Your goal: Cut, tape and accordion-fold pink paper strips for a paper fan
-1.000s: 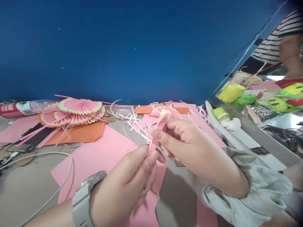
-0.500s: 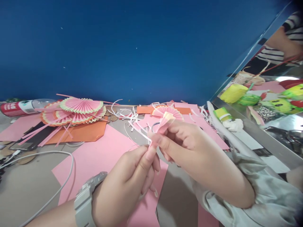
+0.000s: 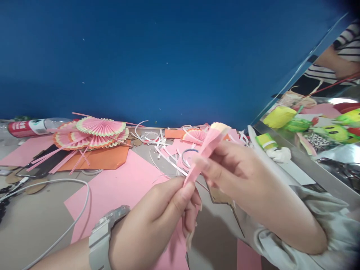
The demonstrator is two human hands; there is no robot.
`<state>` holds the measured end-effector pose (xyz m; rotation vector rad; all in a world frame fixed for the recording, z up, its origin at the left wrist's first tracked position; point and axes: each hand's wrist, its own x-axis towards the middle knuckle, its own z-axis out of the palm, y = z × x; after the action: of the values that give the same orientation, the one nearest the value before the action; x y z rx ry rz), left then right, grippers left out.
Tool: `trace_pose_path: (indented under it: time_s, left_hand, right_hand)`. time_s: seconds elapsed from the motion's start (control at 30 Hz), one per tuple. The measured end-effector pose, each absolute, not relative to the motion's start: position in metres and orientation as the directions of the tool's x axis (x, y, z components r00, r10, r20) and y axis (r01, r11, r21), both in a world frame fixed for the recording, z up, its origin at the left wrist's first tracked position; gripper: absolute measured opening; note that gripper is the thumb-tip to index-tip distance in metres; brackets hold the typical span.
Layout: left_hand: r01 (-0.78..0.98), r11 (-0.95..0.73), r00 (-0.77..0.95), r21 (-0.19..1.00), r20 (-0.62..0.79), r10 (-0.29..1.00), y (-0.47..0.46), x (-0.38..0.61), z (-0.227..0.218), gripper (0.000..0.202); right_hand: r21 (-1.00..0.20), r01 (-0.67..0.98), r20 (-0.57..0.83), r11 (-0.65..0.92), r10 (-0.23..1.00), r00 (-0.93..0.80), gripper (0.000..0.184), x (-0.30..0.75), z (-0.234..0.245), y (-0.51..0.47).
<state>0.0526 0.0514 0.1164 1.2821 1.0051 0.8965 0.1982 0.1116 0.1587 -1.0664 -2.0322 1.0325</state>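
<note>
Between my two hands is a folded pink paper strip (image 3: 209,144) with a pale yellow edge at its top, tilted up to the right. My left hand (image 3: 165,210), with a watch (image 3: 104,232) on its wrist, pinches the lower end between thumb and fingers. Higher up, the thumb and fingers of my right hand (image 3: 239,176) grip the same strip. Beneath the hands lie large pink paper sheets (image 3: 112,191). Just behind the strip a dark ring-shaped loop (image 3: 184,155) shows in part; what it belongs to is hidden.
Pleated paper fans (image 3: 98,129) with pink strip handles lie on orange paper (image 3: 104,159) at left, near a bottle (image 3: 36,127) and a white cable (image 3: 87,195). White paper scraps (image 3: 159,142) lie by the blue partition (image 3: 140,56). Another person's arm (image 3: 337,62) appears at far right.
My right hand has moved right and slightly away from the left, so more of the folded strip shows between them. The view has shifted slightly.
</note>
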Motion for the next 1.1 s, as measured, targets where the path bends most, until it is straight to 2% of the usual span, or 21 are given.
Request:
trace_pose_path:
  time_s: [0.13,0.23,0.43,0.57,0.73,0.87,1.1]
  left_hand:
    - [-0.021,0.100,0.308,0.995,-0.088,0.947,0.050,0.053,0.115,0.039]
    - [-0.040,0.127,0.332,0.991,-0.106,0.937,0.049,0.053,0.113,0.035]
    - [-0.161,0.179,0.431,0.970,-0.094,0.897,0.050,0.055,0.115,0.031]
    - [-0.117,0.178,0.527,0.977,-0.090,0.845,0.050,0.051,0.121,0.030]
    - [-0.190,0.338,0.631,0.922,-0.149,0.762,0.051,0.047,0.126,0.037]
    - [-0.263,0.374,0.650,0.889,-0.123,0.750,0.052,0.047,0.125,0.037]
    - [-0.334,0.445,0.611,0.831,-0.169,0.774,0.049,0.049,0.115,0.041]
  right_hand:
    - [-0.845,0.429,0.039,0.320,0.836,-0.548,0.023,0.200,0.154,0.113]
    - [-0.838,0.455,0.013,0.301,0.845,-0.535,0.024,0.199,0.153,0.112]
    - [-0.827,0.449,0.073,0.340,0.855,-0.513,0.030,0.200,0.161,0.111]
    - [-0.797,0.476,0.133,0.371,0.877,-0.461,0.029,0.202,0.164,0.114]
    - [-0.763,0.502,0.172,0.408,0.876,-0.451,0.031,0.203,0.164,0.115]
    - [-0.774,0.493,0.160,0.396,0.877,-0.453,0.032,0.205,0.164,0.115]
    - [-0.773,0.482,0.187,0.412,0.874,-0.448,0.035,0.206,0.161,0.118]
